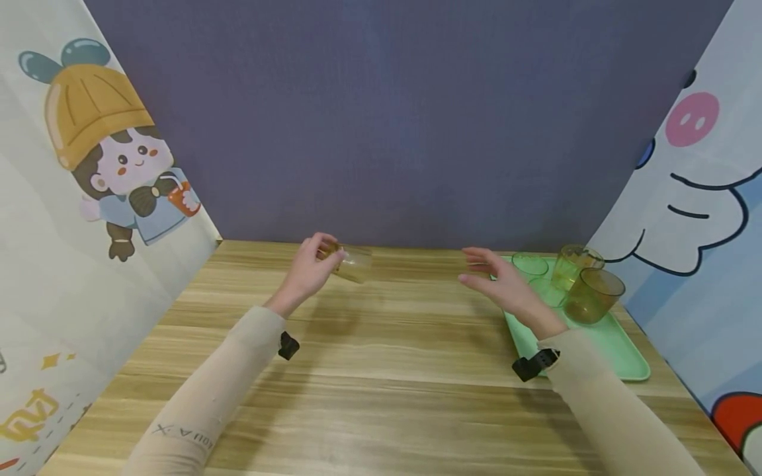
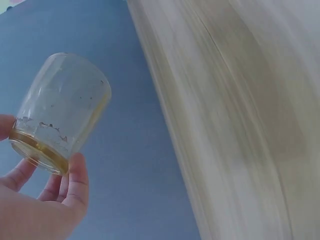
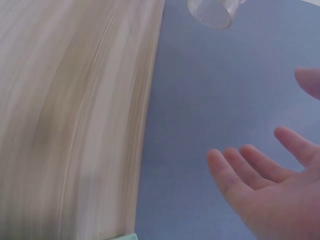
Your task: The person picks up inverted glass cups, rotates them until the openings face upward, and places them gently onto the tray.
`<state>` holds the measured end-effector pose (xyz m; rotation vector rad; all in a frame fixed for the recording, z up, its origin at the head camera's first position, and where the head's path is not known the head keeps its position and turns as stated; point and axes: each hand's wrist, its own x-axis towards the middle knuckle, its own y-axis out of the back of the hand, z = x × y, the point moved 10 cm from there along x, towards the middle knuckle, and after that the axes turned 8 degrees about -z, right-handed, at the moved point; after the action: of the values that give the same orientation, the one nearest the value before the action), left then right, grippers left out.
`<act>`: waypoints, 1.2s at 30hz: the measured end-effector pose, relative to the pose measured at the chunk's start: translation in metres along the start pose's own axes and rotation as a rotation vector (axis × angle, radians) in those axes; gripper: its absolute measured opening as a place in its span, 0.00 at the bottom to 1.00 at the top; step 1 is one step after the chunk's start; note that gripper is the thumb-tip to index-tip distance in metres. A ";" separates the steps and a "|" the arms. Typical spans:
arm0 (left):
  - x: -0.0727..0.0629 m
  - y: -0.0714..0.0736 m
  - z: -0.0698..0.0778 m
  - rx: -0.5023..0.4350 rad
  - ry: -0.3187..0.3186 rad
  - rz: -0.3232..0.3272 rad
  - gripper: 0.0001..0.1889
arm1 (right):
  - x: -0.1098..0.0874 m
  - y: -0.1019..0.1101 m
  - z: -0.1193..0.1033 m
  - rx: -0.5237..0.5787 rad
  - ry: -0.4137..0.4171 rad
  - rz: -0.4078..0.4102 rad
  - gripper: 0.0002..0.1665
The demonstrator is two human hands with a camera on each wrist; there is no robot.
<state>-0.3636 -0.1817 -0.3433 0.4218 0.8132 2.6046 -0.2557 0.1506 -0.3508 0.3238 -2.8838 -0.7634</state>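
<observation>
My left hand [image 1: 311, 266] grips a clear amber-tinted glass [image 1: 355, 263] by its base, above the back of the table. The glass lies tipped on its side in the head view, its mouth toward the right. In the left wrist view, fingers and thumb curl round the thick amber bottom of the glass [image 2: 62, 107], and small dark specks show on its wall. My right hand [image 1: 503, 284] hovers left of the green tray, holding nothing, with fingers parted from the thumb. The right wrist view shows that palm [image 3: 280, 195] and the glass's rim [image 3: 212, 15] at the top.
A light green tray [image 1: 622, 350] stands on the right of the wooden table [image 1: 381, 396]. Two amber glasses [image 1: 595, 294] and green-tinted glasses [image 1: 530, 264] stand on it. A dark blue-grey panel [image 1: 381, 119] rises behind the table, with printed sheets on both sides.
</observation>
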 end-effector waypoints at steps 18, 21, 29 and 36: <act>-0.012 -0.018 0.006 -0.217 -0.006 -0.009 0.21 | 0.009 -0.026 -0.012 0.040 0.117 0.043 0.36; -0.016 -0.022 0.007 -0.237 0.001 -0.018 0.20 | 0.010 -0.030 -0.014 0.055 0.128 0.043 0.36; -0.020 -0.035 0.010 -0.294 0.013 -0.036 0.21 | 0.012 -0.041 -0.018 0.099 0.160 0.030 0.37; -0.022 -0.047 0.017 -0.343 0.008 -0.062 0.21 | 0.012 -0.047 -0.022 0.102 0.166 0.031 0.36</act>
<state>-0.3256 -0.1473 -0.3608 0.2822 0.3621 2.6186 -0.2546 0.0976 -0.3542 0.3356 -2.7693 -0.5570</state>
